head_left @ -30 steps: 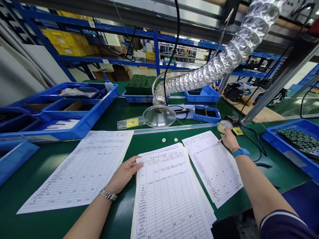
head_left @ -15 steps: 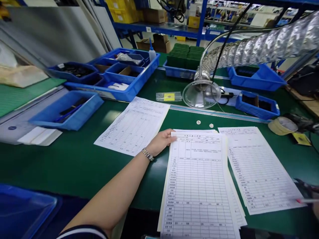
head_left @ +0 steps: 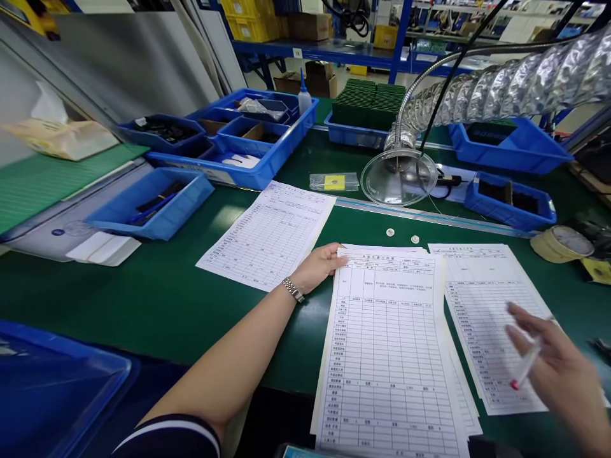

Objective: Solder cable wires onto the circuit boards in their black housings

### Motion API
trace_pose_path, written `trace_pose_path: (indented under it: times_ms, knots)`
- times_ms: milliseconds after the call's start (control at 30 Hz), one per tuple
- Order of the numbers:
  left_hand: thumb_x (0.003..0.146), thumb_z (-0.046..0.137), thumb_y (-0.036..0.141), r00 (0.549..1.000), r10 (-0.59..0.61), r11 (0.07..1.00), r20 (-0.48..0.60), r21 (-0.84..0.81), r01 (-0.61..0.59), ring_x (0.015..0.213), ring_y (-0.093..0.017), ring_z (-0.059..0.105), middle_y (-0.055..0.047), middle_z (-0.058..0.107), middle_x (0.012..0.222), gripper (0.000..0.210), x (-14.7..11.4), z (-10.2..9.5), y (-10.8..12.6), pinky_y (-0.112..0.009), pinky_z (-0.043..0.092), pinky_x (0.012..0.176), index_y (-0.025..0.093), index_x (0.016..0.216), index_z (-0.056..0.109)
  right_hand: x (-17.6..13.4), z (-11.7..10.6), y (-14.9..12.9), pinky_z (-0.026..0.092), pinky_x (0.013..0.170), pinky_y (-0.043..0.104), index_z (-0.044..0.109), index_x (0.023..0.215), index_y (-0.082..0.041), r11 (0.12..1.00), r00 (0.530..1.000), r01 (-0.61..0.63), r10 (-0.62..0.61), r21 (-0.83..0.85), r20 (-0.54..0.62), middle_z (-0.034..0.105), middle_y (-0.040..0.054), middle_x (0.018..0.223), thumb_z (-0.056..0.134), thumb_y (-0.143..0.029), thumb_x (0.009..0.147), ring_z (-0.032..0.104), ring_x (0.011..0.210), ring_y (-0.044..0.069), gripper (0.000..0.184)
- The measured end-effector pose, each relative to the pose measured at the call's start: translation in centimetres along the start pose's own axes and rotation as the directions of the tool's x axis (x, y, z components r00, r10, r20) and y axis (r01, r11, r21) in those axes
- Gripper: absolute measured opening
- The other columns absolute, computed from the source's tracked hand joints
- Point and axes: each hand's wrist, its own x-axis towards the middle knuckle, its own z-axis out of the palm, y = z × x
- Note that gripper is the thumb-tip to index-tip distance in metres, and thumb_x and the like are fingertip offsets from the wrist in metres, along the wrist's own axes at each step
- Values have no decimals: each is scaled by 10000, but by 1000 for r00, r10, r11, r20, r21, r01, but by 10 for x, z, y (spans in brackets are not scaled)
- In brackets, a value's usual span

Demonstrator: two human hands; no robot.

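Note:
My left hand (head_left: pixel 321 267), with a metal watch at the wrist, pinches the upper left corner of a stack of printed forms (head_left: pixel 386 331). The top sheet is a table of mostly blank rows. My right hand (head_left: pixel 548 362), a little blurred, holds a white pen (head_left: pixel 526 367) with a red end over a second set of forms (head_left: pixel 487 305) at the right. To the left of the stack lies another form (head_left: pixel 267 235), turned at an angle, with some entries on it.
Two small round white pieces (head_left: pixel 390 233) lie beyond the stack. Behind them hangs a clear fume hood (head_left: pixel 399 184) on a silver duct (head_left: pixel 501 83). Blue bins (head_left: pixel 191 203) line the left and back. A tape roll (head_left: pixel 556 245) sits at the right.
My right hand has come in from the right edge with the pen, over the right-hand forms. My left hand keeps its hold on the stack. The view has shifted slightly left.

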Motion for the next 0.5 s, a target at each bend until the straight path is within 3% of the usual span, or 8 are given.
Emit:
trace_pose_path:
  times_ms: [100,200,367,500]
  knots:
    - [727,670,359,1000,2,1000,-3,-3,-2,745,-142,598,-8,632,772,261,0,-1,-1,-273,476,671,162,835,538,6,30,-54,467,891,417,563,1080,-291,970,980,-33,-16,240,200,598,46,1145,597,-497,725,564,1045,267,413]
    - [730,668,353,1000,8,1000,-9,-15,-8,737,-132,591,0,624,771,256,0,-2,-1,-265,470,672,164,841,536,19,50,-82,475,886,408,531,1113,-249,898,973,-142,49,416,227,609,71,1105,642,-462,714,571,1027,257,465]
    - [737,663,341,1000,3,999,3,-39,-3,742,-139,594,-14,637,799,246,0,-1,0,-282,470,684,161,855,545,26,64,-79,525,635,317,598,895,-214,778,947,-280,128,563,294,644,28,778,692,-459,671,603,724,196,345]
    - [729,672,340,1000,-7,999,2,-44,7,746,-144,600,-20,646,819,249,0,-1,0,-288,470,692,163,852,547,23,68,-73,521,619,320,598,762,-195,738,944,-301,140,604,298,636,42,762,707,-447,654,583,701,197,294]
